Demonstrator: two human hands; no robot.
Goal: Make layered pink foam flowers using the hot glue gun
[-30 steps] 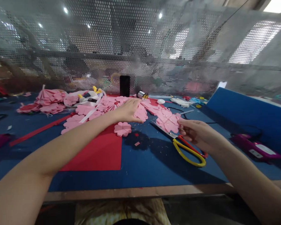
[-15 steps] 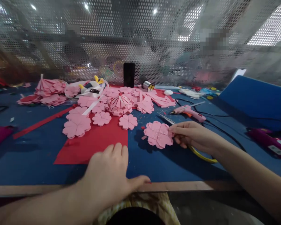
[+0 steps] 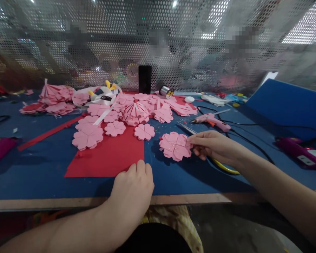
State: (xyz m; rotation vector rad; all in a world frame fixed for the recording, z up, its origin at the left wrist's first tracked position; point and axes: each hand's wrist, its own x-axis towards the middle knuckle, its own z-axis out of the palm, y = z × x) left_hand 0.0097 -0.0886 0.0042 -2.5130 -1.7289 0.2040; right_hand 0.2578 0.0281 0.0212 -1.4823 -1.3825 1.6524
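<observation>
In my right hand [image 3: 210, 146], a pink paper flower [image 3: 175, 146] is pinched at its right edge between thumb and fingertips. Clear shiny streaks mark its upper face. Scissors with a yellow handle [image 3: 225, 167] lie beneath that hand, their blades [image 3: 185, 128] pointing up and left. My left hand [image 3: 135, 186] is closed, knuckles up, near the front edge of the table and just below a red sheet [image 3: 116, 156]. Its palm and thumb are hidden, so anything inside cannot be seen. A pink glue gun [image 3: 213, 122] lies beyond my right hand.
Pink paper flowers [image 3: 87, 137] and a folded pink rosette [image 3: 135, 111] cover the red sheet's far part. Behind them are a wire spool [image 3: 166, 92] and an upright black phone [image 3: 145, 80]. A blue panel [image 3: 292, 109] and a purple device [image 3: 301, 153] are at right, with cables.
My left hand has moved right and slightly up, its stretched thumb now out of sight. My right hand still pinches the flower, which has tilted flatter. The view has shifted slightly.
</observation>
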